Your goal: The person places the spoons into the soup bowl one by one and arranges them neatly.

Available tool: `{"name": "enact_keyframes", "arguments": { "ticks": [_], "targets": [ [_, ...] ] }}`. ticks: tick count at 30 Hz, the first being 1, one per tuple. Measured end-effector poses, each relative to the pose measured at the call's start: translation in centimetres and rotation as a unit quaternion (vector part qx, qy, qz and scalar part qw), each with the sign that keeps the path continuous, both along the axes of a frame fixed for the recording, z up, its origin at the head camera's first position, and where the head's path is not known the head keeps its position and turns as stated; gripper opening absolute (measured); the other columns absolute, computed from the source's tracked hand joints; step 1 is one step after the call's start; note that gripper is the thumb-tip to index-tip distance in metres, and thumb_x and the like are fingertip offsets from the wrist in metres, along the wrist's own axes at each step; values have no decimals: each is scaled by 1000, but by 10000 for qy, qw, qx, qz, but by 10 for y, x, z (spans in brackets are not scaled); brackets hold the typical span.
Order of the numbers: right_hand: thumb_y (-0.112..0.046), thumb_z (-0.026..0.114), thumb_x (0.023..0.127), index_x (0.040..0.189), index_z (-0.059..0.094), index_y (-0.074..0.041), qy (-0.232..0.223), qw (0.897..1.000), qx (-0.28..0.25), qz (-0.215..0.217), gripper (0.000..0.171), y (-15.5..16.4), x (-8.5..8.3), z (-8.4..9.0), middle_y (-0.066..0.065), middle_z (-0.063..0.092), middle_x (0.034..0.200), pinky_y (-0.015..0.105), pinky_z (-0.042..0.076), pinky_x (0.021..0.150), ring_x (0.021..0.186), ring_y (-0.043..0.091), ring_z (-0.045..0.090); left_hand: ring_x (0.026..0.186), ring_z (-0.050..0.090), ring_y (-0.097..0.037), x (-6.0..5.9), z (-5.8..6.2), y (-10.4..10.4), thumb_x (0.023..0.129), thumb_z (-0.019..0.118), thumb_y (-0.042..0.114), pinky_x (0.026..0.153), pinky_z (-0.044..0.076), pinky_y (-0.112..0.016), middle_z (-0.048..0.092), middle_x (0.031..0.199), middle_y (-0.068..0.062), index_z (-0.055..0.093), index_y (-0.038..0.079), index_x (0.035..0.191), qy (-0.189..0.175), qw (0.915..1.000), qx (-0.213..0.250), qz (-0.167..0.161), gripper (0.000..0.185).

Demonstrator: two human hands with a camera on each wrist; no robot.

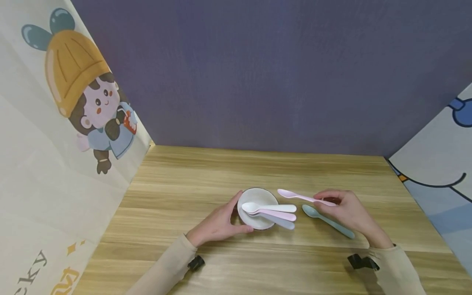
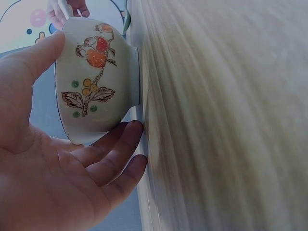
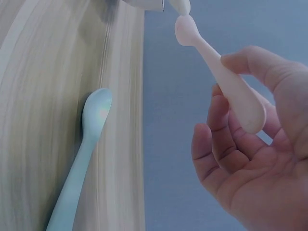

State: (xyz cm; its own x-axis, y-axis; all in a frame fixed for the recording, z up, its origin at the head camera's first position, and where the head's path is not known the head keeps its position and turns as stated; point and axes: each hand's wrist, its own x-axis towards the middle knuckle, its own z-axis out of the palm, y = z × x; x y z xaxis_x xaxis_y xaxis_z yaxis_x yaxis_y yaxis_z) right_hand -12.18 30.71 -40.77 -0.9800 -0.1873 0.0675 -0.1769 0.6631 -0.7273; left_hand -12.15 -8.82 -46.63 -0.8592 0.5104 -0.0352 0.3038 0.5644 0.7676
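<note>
My left hand [image 1: 217, 223] holds a white bowl [image 1: 258, 194] on the table by its left side, thumb and fingers spread around it. The left wrist view shows fruit and leaves painted on the bowl's outer wall [image 2: 103, 115]. A white spoon [image 1: 278, 208], a pink spoon [image 1: 284, 215] and a grey spoon [image 1: 282, 222] lean in it, handles out to the right. Between thumb and fingers, my right hand [image 1: 348, 211] pinches another pink spoon [image 3: 224, 79] by its handle, raised above the table. Below it on the wood lies a light teal spoon [image 1: 328, 221].
The wooden table [image 1: 177, 176] ends at a dark blue-grey panel [image 1: 258, 82] at the back. A pale wall with a cartoon figure [image 1: 99, 102] stands on the left, and another printed wall [image 1: 442, 164] on the right. Black straps [image 1: 363, 262] hang at my cuffs.
</note>
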Motion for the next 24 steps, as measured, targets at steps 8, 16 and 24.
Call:
{"name": "enact_keyframes", "arguments": {
  "ticks": [8, 16, 24],
  "targets": [
    [-22, 81, 97, 111, 83, -13, -19, 9999, 107, 82, 17, -4, -1, 4, 13, 78, 118, 20, 58, 75, 93, 0, 70, 152, 47, -31, 0, 2, 0, 88, 81, 63, 123, 42, -55, 44, 168, -13, 16, 15, 173, -10, 10000, -3, -26, 117],
    [-22, 81, 97, 109, 83, -15, 46, 9997, 110, 195, 14, -8, -3, 8, 11, 79, 116, 20, 58, 75, 94, -1, 70, 153, 46, -31, -1, 2, 0, 88, 81, 62, 124, 41, -55, 43, 169, -13, 15, 15, 173, -28, 10000, 47, -42, 117],
    [-26, 82, 96, 109, 84, -17, -147, 9994, 164, 252, 16, -16, -4, 13, 9, 79, 116, 21, 57, 72, 92, 0, 69, 152, 47, -32, 0, 2, 0, 88, 81, 62, 124, 41, -55, 44, 168, -14, 16, 14, 173, -16, 10000, 47, -44, 117]
  ]
}}
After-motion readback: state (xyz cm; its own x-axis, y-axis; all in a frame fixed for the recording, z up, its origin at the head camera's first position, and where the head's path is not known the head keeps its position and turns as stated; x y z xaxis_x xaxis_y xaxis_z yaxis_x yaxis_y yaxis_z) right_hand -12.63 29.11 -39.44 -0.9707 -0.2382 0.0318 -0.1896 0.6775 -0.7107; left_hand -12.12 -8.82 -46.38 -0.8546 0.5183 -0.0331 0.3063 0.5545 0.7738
